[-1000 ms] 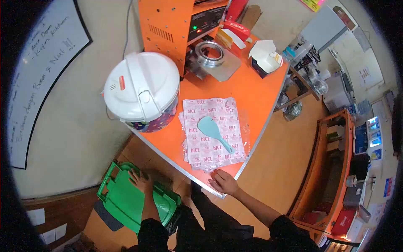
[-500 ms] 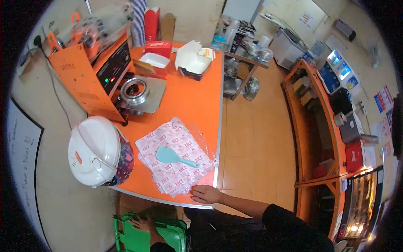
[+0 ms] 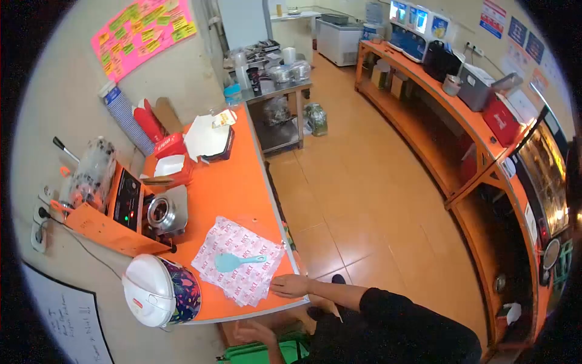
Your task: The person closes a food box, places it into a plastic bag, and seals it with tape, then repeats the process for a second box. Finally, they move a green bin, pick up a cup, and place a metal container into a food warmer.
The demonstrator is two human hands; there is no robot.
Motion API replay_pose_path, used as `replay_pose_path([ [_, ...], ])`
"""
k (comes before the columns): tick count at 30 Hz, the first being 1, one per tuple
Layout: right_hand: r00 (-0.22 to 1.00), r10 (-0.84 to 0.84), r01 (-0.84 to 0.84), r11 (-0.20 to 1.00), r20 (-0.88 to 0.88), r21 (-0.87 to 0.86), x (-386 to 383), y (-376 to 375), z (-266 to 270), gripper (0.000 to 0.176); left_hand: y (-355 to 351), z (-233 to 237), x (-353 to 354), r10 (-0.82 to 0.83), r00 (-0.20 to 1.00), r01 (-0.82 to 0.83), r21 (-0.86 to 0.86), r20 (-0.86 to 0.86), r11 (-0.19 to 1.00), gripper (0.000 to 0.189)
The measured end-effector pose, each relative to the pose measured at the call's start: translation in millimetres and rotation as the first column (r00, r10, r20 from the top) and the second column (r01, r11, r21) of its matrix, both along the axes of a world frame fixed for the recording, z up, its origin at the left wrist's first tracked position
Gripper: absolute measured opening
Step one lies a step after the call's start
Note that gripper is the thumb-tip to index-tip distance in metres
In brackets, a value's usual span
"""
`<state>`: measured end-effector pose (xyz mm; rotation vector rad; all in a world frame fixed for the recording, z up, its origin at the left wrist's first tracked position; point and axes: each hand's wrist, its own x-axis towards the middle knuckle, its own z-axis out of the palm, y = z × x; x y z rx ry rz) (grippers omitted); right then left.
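Observation:
My right hand point(image 3: 291, 286) lies palm down on the near right corner of the orange table point(image 3: 242, 193), its fingertips by the edge of printed wrapping papers point(image 3: 241, 290). A light blue rice paddle point(image 3: 228, 262) rests on the sheets. Below the table's front edge is my left hand point(image 3: 254, 333), fingers stretched out and holding nothing. It hovers near a green plastic bin point(image 3: 257, 353), partly cut off by the frame. Left of the papers stands a rice cooker point(image 3: 148, 290) with a white lid and patterned body.
An orange cup-sealing machine point(image 3: 124, 212) stands behind the rice cooker. Red and white food boxes point(image 3: 171, 167) and stacked cups point(image 3: 128, 121) are at the table's back. Tiled floor point(image 3: 364, 218) separates this table from a long orange counter point(image 3: 433, 103) on the right.
My left hand has come off the green bin and moved up and to the right. My right hand stays on the table corner. The view has turned rightward and up.

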<state>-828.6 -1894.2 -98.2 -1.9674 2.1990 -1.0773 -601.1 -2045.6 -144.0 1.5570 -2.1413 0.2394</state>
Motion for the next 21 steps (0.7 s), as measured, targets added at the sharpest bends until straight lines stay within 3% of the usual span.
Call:
replay_pose_path([
  [1,1.000,-0.029,0.029,0.999,-0.002,-0.015,1,3,3,0.023,37,95,-58,-0.325,0.868,0.416,0.193,-0.376,0.888,0.044],
  [3,0.959,-0.279,0.283,0.956,0.055,-0.078,2,12,15,0.021,63,108,-103,-0.569,0.647,0.696,0.087,-0.509,0.713,0.040],
  [4,0.952,-0.303,0.306,0.948,0.049,-0.091,4,19,21,0.021,69,108,-124,-0.590,0.627,0.714,0.074,-0.509,0.696,0.040],
  [6,0.797,-0.590,0.600,0.799,0.127,-0.048,14,36,23,0.021,84,102,-165,-0.682,0.605,0.789,0.191,-0.412,0.585,0.039],
  [7,0.788,-0.603,0.612,0.789,0.121,-0.054,14,51,15,0.021,89,96,-179,-0.692,0.590,0.800,0.183,-0.417,0.572,0.039],
  [9,0.795,-0.600,0.596,0.800,-0.088,-0.063,20,97,-10,0.024,87,76,-190,-0.797,0.554,0.833,0.163,-0.241,0.529,0.038],
  [10,0.777,-0.607,0.598,0.794,0.166,0.107,26,125,-20,0.028,85,63,-188,-0.806,0.572,0.813,0.237,-0.152,0.532,0.039],
  [11,0.684,-0.610,0.547,0.791,0.399,0.272,33,159,-32,0.031,84,55,-187,-0.806,0.568,0.816,0.235,-0.166,0.527,0.039],
  [13,0.663,-0.562,0.269,0.795,0.495,0.543,38,241,-99,0.038,84,51,-189,-0.816,0.571,0.818,0.153,-0.095,0.554,0.039],
  [14,0.644,-0.607,0.184,0.713,0.466,0.676,45,284,-162,0.043,87,58,-193,-0.792,0.601,0.797,0.157,-0.110,0.583,0.039],
  [15,0.653,-0.545,0.045,0.721,0.526,0.692,42,331,-152,0.050,89,68,-193,-0.794,0.594,0.790,0.278,-0.129,0.546,0.038],
  [16,0.750,-0.545,-0.100,0.466,0.374,0.879,30,366,-124,0.058,89,75,-193,-0.794,0.590,0.772,0.394,-0.149,0.499,0.038],
  [17,0.336,-0.901,0.281,0.373,0.274,0.884,53,411,-139,0.061,89,76,-195,-0.763,0.628,0.745,0.401,-0.154,0.533,0.038],
  [19,0.132,-0.984,0.285,0.152,0.119,0.946,57,474,-140,0.058,87,71,-195,-0.799,0.590,0.771,0.375,-0.118,0.514,0.038],
  [21,-0.086,-0.992,0.345,0.059,0.094,0.937,60,520,-136,0.051,89,71,-196,-0.791,0.605,0.770,0.320,-0.089,0.552,0.037],
])
